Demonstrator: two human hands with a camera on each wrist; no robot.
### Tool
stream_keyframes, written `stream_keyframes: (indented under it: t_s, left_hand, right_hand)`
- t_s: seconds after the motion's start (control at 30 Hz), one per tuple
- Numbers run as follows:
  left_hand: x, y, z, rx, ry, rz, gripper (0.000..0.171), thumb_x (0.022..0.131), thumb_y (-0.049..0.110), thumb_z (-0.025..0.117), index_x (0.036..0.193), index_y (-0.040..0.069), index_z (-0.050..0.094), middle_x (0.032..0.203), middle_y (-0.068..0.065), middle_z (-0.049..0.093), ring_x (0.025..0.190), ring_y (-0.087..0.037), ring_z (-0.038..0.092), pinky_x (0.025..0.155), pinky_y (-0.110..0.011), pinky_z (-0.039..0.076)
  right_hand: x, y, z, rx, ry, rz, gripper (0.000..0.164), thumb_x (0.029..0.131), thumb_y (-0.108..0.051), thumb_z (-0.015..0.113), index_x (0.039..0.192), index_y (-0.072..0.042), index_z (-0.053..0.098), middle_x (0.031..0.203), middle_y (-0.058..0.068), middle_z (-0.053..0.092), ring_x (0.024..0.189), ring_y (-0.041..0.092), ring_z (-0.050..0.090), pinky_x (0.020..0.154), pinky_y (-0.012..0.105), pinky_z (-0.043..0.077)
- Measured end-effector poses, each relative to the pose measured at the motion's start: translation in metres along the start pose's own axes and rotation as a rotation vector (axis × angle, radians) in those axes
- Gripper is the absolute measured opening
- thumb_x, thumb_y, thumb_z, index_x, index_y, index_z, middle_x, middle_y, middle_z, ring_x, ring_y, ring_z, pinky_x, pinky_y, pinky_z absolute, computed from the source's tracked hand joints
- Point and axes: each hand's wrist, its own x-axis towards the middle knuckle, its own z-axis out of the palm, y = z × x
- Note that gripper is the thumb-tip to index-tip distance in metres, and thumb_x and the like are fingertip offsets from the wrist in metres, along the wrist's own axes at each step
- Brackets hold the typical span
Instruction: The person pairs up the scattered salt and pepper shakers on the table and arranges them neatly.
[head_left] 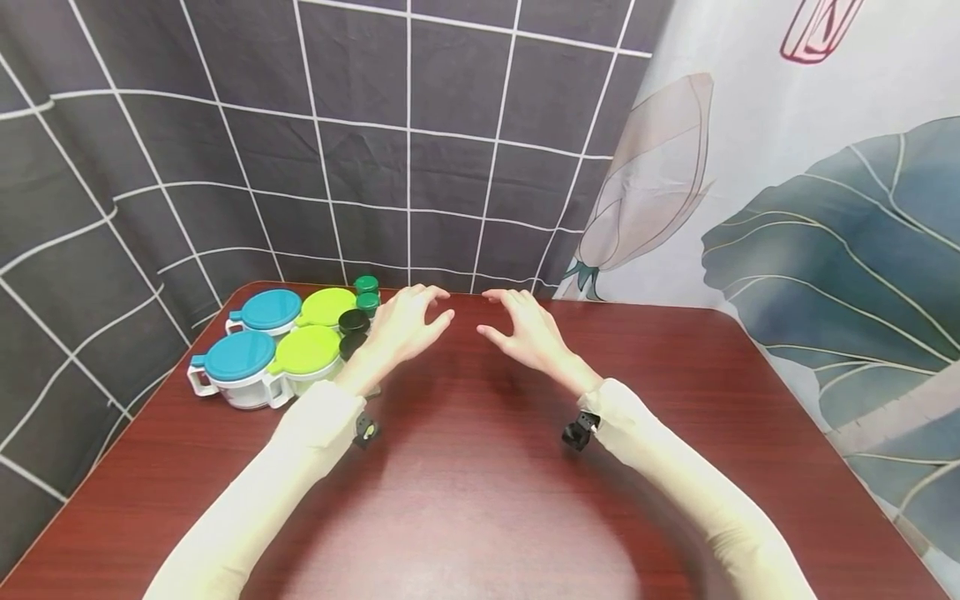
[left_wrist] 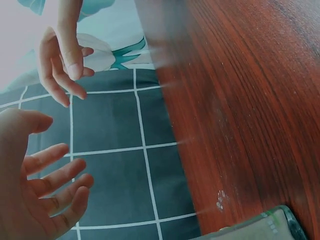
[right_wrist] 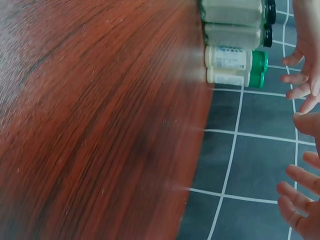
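Note:
My left hand [head_left: 405, 323] hovers over the far middle of the table with its fingers loosely bent and nothing in it. Facing it across a gap, my right hand [head_left: 531, 333] is likewise raised and holds nothing. In the left wrist view both palms show, the left hand [left_wrist: 35, 185] below and the right hand [left_wrist: 62, 47] above. Nearest to the left hand are two black-capped glass jars [right_wrist: 232, 36] and two green-capped bottles [right_wrist: 229, 59]. Left of them stand white pots with blue lids [head_left: 240, 357] and lime green lids [head_left: 307, 350].
The dark red wooden table [head_left: 465, 500] spreads under both arms. Behind it hangs a dark grey cloth [head_left: 450, 158] with a white grid, and at the right a pale curtain [head_left: 780, 333] printed with leaves. The pots and bottles group at the table's far left corner.

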Motion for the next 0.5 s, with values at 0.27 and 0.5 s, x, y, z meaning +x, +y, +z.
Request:
stream_keyframes:
  t_s: [0.27,0.5]
  left_hand:
    - [-0.004,-0.004,-0.009,-0.01,0.042,-0.002,0.035,0.091,0.037,0.058,0.117,0.016,0.064,0.104,-0.007,0.067,0.1,-0.027,0.059,0.078,-0.045,0.053]
    - [-0.009,-0.008,-0.021,-0.034,0.052,-0.044,0.038,0.091,0.037,0.058,0.122,0.015,0.062,0.111,-0.008,0.065,0.106,-0.028,0.059,0.086,-0.049,0.051]
  right_hand:
    - [0.002,-0.006,0.005,0.021,0.024,0.005,0.048,0.084,-0.035,0.071,0.126,-0.016,0.057,0.116,0.002,0.065,0.1,0.019,0.054,0.082,0.037,0.051]
    - [0.004,-0.014,0.01,0.05,0.035,-0.006,0.048,0.083,-0.034,0.072,0.125,-0.016,0.057,0.114,0.003,0.065,0.097,0.019,0.054,0.08,0.036,0.05]
